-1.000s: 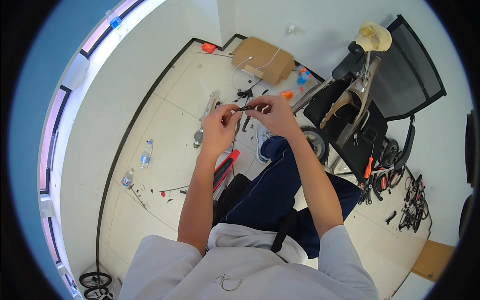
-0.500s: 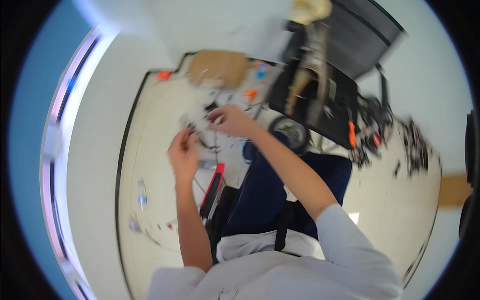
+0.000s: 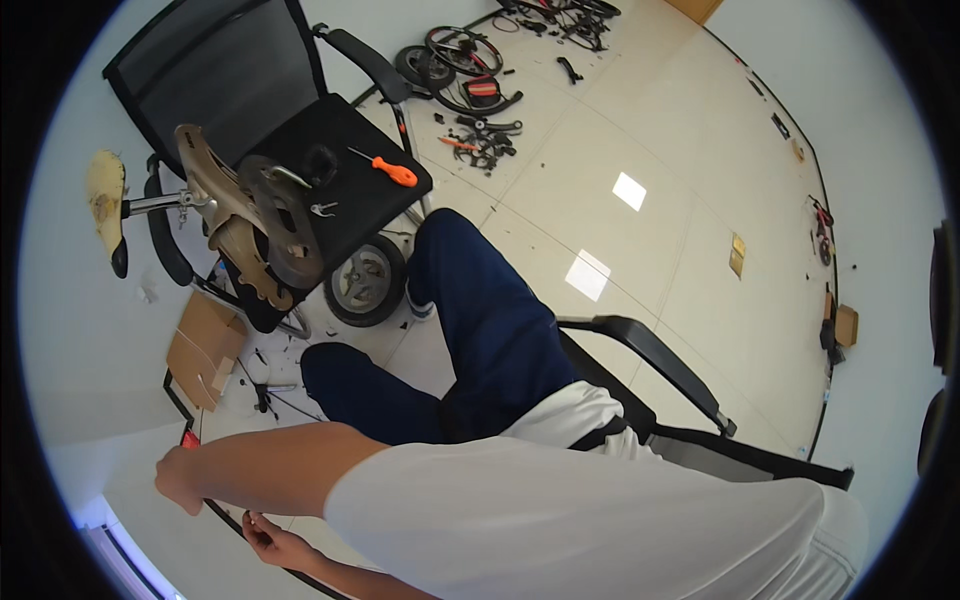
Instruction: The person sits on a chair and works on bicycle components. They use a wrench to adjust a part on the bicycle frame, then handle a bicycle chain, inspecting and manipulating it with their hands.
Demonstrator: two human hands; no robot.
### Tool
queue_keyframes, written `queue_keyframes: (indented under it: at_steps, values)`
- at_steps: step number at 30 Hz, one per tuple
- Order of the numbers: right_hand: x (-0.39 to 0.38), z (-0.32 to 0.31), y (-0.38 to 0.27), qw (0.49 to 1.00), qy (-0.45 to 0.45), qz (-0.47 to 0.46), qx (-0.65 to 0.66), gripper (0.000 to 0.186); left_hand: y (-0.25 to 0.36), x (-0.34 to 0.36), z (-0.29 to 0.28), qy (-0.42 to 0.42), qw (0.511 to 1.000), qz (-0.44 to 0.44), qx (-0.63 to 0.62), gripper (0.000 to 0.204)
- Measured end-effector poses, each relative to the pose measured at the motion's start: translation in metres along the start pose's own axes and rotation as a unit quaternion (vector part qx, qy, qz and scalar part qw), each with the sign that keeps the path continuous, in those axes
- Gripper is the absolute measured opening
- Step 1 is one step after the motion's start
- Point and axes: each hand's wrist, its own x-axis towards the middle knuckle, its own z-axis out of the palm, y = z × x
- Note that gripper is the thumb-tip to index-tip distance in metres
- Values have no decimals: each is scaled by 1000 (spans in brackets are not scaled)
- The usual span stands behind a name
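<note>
My right hand [image 3: 180,480] is at the lower left, at the end of my white-sleeved arm, with its fingers curled into a fist. My left hand [image 3: 272,545] sits just below it, fingers bent around something small and dark that I cannot make out. The two hands are close together above the pale floor by a black floor edge. A small red object [image 3: 190,438] shows just above my right hand. My legs in navy trousers [image 3: 480,320] stretch toward the middle of the view.
A black office chair [image 3: 330,150] at upper left carries an orange screwdriver [image 3: 395,172] and a brown frame with a saddle [image 3: 245,225]. A small wheel [image 3: 365,280] leans below it. A cardboard box [image 3: 205,350] lies left. Bike parts [image 3: 470,60] litter the far floor. My seat's armrest [image 3: 640,350] is right.
The view has swung round sharply: both hands, earlier raised together at centre over a small metal part, now sit low at the lower left. The chair has shifted to the upper left.
</note>
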Motion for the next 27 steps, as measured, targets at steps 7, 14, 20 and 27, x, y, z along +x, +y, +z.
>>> queue_keyframes:
  at_steps: [7,14,20,27]
  values:
    - [-59,71,76,983,129,-65,112,21,26,3,10,-5,998,45,35,28]
    - [-148,59,68,977,-31,49,205,28,35,-6,5,43,996,-11,-83,19]
    - [-168,80,96,972,-78,142,171,37,50,-8,8,54,992,-31,-112,19]
    - [-164,131,107,978,-81,151,116,50,51,-4,3,56,990,-10,-132,20]
